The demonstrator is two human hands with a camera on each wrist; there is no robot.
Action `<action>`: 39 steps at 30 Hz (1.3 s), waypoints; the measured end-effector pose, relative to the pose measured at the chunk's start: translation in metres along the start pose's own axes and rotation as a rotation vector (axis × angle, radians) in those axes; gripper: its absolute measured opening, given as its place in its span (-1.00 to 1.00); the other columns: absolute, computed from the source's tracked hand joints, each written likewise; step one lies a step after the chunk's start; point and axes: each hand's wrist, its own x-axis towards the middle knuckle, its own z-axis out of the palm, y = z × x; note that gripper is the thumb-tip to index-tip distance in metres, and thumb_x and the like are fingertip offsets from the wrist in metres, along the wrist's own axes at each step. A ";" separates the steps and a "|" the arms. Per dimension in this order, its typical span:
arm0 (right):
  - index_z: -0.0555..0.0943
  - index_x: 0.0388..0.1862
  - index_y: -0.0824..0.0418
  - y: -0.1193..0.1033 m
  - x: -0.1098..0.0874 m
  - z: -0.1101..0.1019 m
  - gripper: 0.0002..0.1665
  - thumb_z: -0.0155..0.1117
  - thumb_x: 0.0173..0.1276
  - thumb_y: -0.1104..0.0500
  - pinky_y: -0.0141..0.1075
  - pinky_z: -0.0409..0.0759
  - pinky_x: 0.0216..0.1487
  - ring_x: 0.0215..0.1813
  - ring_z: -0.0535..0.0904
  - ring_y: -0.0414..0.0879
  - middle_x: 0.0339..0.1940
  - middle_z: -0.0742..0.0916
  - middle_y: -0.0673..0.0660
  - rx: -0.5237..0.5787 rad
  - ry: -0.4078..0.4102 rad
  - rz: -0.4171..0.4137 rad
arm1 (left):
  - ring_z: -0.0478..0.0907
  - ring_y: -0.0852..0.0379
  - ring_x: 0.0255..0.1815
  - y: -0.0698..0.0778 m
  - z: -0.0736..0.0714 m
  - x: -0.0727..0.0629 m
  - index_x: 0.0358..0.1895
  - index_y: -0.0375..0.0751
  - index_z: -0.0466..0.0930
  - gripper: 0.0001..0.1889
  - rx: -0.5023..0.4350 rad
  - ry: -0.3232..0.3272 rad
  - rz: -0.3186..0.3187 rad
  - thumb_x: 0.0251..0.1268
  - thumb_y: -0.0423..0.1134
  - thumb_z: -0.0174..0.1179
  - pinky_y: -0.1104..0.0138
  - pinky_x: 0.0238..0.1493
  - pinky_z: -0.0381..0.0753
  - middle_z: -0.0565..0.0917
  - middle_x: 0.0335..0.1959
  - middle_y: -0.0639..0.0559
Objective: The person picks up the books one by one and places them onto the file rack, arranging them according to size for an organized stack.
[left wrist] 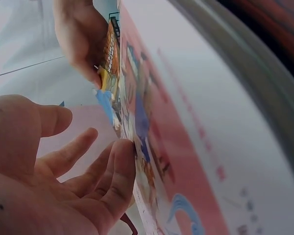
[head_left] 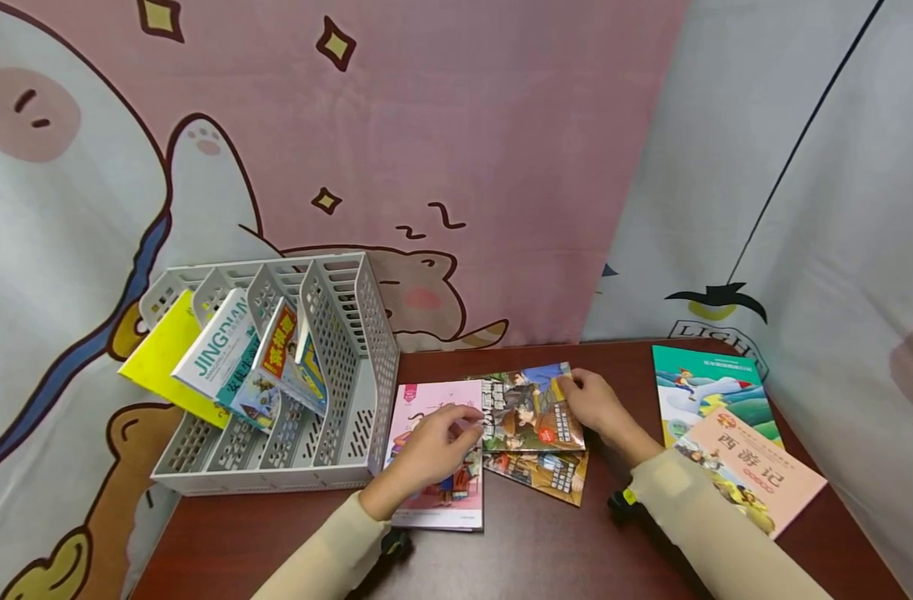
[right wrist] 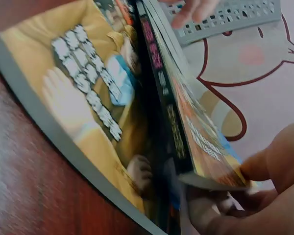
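Cream sleeves; black wrist units, probably cameras; yellow-green tab on right one.

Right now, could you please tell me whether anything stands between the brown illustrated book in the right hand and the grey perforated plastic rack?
Yes: the left hand, with the pink-covered rectangular book lying flat beneath it, is between them.

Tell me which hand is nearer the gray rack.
Left. The left hand is over the pink book, beside the gray rack; the right hand is farther off, gripping the upper comic.
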 end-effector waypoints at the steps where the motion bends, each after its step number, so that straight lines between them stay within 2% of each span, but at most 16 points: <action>1: 0.51 0.07 0.32 0.001 -0.001 0.001 -0.54 -0.08 0.87 -0.07 -0.14 0.48 -0.41 -0.50 0.43 -0.05 -0.47 0.51 0.09 -0.006 -0.007 -0.007 | 0.75 0.15 -0.11 0.000 0.000 0.000 0.25 -0.09 0.78 -0.70 -0.001 -0.001 0.002 0.71 -0.08 0.21 0.26 -0.05 0.72 0.80 -0.03 0.11; 3: 0.46 0.21 0.32 0.003 -0.003 0.003 -0.53 -0.14 0.88 -0.07 -0.09 0.51 -0.36 -0.46 0.46 0.00 -0.40 0.54 0.15 -0.028 0.008 -0.025 | 0.76 0.14 -0.10 0.000 0.000 0.000 0.25 -0.09 0.78 -0.70 -0.004 -0.001 0.005 0.71 -0.08 0.21 0.25 -0.05 0.73 0.80 -0.02 0.11; 6: 0.42 0.38 0.32 0.008 -0.005 0.003 -0.49 -0.19 0.89 -0.06 0.00 0.54 -0.11 -0.19 0.56 0.11 -0.15 0.61 0.29 -0.098 0.099 -0.055 | 0.76 0.15 -0.09 0.000 0.000 0.000 0.25 -0.08 0.78 -0.69 0.000 0.000 0.011 0.72 -0.07 0.20 0.25 -0.05 0.73 0.81 -0.01 0.11; 9: 0.43 0.41 0.34 0.012 -0.005 -0.002 -0.48 -0.21 0.89 -0.04 0.13 0.54 0.10 0.06 0.58 0.23 0.04 0.65 0.39 -0.092 0.189 -0.067 | 0.76 0.15 -0.08 0.000 0.000 0.000 0.27 -0.08 0.78 -0.69 0.007 0.000 0.006 0.72 -0.07 0.20 0.24 -0.04 0.74 0.81 0.01 0.11; 11: 0.44 0.38 0.33 0.014 -0.005 -0.008 -0.48 -0.23 0.89 -0.04 0.19 0.55 0.16 0.13 0.59 0.27 0.07 0.67 0.42 -0.087 0.236 -0.071 | 0.76 0.16 -0.08 -0.001 0.001 0.001 0.27 -0.09 0.77 -0.69 0.012 -0.003 0.000 0.71 -0.08 0.20 0.24 -0.03 0.73 0.81 0.01 0.09; 15: 0.46 0.36 0.32 0.017 -0.007 -0.025 -0.47 -0.21 0.88 -0.07 0.15 0.55 0.06 0.07 0.61 0.28 -0.01 0.69 0.41 -0.114 0.309 -0.096 | 0.75 0.17 -0.10 -0.001 0.001 0.002 0.31 -0.10 0.75 -0.67 0.019 -0.008 -0.013 0.70 -0.09 0.21 0.23 -0.01 0.73 0.82 0.04 0.06; 19: 0.45 0.29 0.33 0.018 -0.010 -0.041 -0.45 -0.23 0.88 -0.12 0.00 0.50 -0.20 -0.18 0.57 0.21 -0.20 0.60 0.35 -0.088 0.340 -0.116 | 0.78 0.14 -0.06 0.001 0.001 0.004 0.40 -0.09 0.68 -0.62 -0.004 0.000 -0.021 0.71 -0.06 0.20 0.21 0.01 0.76 0.83 0.10 0.03; 25: 0.42 0.22 0.31 0.012 -0.021 -0.047 -0.38 -0.26 0.87 -0.23 -0.13 0.42 -0.36 -0.38 0.44 0.01 -0.35 0.49 0.16 0.024 0.280 -0.135 | 0.82 0.05 0.04 0.009 -0.001 0.012 0.65 -0.07 0.40 -0.43 -0.139 0.037 -0.072 0.78 0.08 0.10 0.14 0.02 0.83 0.81 0.18 -0.05; 28: 0.40 0.21 0.27 0.001 -0.029 -0.042 -0.37 -0.24 0.86 -0.28 -0.14 0.41 -0.45 -0.51 0.37 -0.04 -0.47 0.44 0.07 0.093 0.212 -0.143 | 0.85 -0.05 0.04 0.016 -0.002 0.016 0.69 -0.07 0.28 -0.38 -0.225 0.049 -0.091 0.81 0.13 0.04 0.12 -0.02 0.86 0.79 0.20 -0.14; 31: 0.38 0.21 0.25 -0.011 -0.036 -0.035 -0.38 -0.23 0.85 -0.29 -0.14 0.38 -0.49 -0.56 0.29 -0.08 -0.51 0.38 0.02 0.160 0.158 -0.157 | 0.85 -0.04 0.11 0.021 -0.003 0.022 0.66 -0.10 0.28 -0.37 -0.301 0.059 -0.130 0.81 0.19 -0.01 0.16 0.03 0.85 0.80 0.23 -0.16; 34: 0.34 0.17 0.26 -0.022 -0.042 -0.027 -0.42 -0.24 0.87 -0.26 -0.17 0.43 -0.48 -0.54 0.32 -0.12 -0.46 0.40 0.03 0.235 0.127 -0.174 | 0.78 0.07 -0.05 0.025 -0.006 0.025 0.56 -0.11 0.38 -0.40 -0.423 0.102 -0.227 0.79 0.24 0.00 0.23 -0.13 0.78 0.79 0.14 -0.10; 36: 0.31 0.11 0.25 -0.029 -0.046 -0.020 -0.45 -0.24 0.87 -0.23 -0.19 0.48 -0.46 -0.51 0.37 -0.12 -0.41 0.41 0.05 0.277 0.120 -0.185 | 0.63 0.13 -0.24 0.027 -0.008 0.026 0.50 -0.15 0.42 -0.41 -0.530 0.134 -0.284 0.77 0.23 0.02 0.29 -0.28 0.65 0.72 0.00 -0.05; 37: 0.30 0.10 0.25 -0.031 -0.046 -0.017 -0.47 -0.24 0.88 -0.22 -0.20 0.49 -0.44 -0.49 0.38 -0.12 -0.39 0.41 0.06 0.293 0.118 -0.191 | 0.56 0.16 -0.26 0.028 -0.009 0.027 0.48 -0.16 0.42 -0.41 -0.580 0.141 -0.309 0.77 0.23 0.03 0.31 -0.32 0.58 0.65 -0.05 -0.01; 39: 0.28 0.03 0.24 -0.036 -0.048 -0.010 -0.49 -0.24 0.88 -0.21 -0.21 0.46 -0.38 -0.43 0.36 -0.11 -0.35 0.38 0.07 0.310 0.119 -0.201 | 0.49 0.13 -0.21 0.029 -0.010 0.027 0.49 -0.21 0.41 -0.37 -0.642 0.144 -0.327 0.75 0.24 0.06 0.30 -0.26 0.51 0.56 -0.06 -0.03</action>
